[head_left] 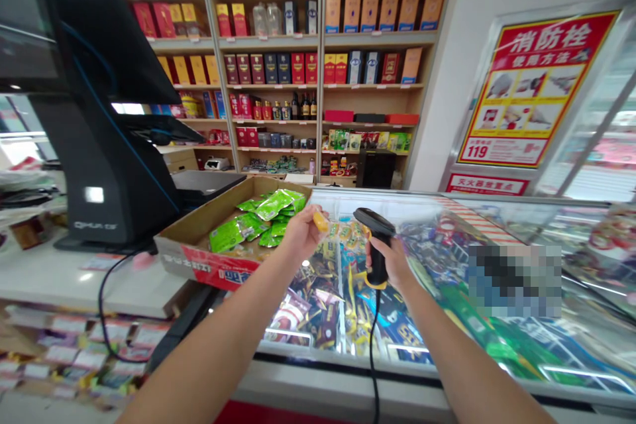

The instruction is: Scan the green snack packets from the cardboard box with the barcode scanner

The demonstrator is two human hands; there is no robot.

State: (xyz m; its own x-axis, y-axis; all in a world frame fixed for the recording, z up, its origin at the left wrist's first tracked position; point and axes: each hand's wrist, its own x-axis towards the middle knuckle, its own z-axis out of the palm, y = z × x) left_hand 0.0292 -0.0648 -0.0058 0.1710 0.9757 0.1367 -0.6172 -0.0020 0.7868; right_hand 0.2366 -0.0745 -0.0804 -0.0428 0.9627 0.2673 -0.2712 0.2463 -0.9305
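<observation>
Scanner (377, 224) in grip of right hand (395, 257) — yellow item (320, 220), perhaps in wrapping, in grip of left hand (302, 232)

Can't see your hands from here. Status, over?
Right hand gripping black scanner. Left hand pinching small yellow item. Nothing visible between them; open carton of green packets near left hand.

Bright, with glare on freezer glass (432, 245)

Bare hands (301, 236) and bare, tapering forearms (238, 318); finer detail seems slightly blurred.
</observation>
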